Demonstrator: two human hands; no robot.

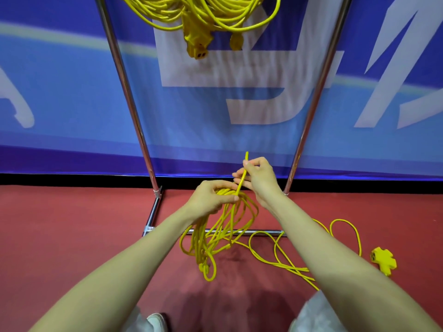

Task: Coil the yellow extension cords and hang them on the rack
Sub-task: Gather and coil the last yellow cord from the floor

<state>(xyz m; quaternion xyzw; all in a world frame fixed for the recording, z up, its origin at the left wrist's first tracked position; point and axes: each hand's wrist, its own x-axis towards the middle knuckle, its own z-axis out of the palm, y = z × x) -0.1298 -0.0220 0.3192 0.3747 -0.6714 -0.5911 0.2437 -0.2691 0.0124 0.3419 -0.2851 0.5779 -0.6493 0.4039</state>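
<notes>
On the head camera I see my left hand (211, 197) gripping the top of a half-made coil of yellow cord (215, 236), whose loops hang toward the red floor (72, 224). My right hand (257, 178) pinches an upright strand just beside it. The loose tail (275, 257) trails right to its outlet block (383, 259) (lying on the floor). Another coiled cord (203, 13) hangs on the rack (129, 97).

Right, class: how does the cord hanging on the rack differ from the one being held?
The hanging cord is fully gathered; the held cord trails loose across the floor. The hanging cord is untouched; the left hand and right hand grip the held cord. Both are yellow.
</notes>
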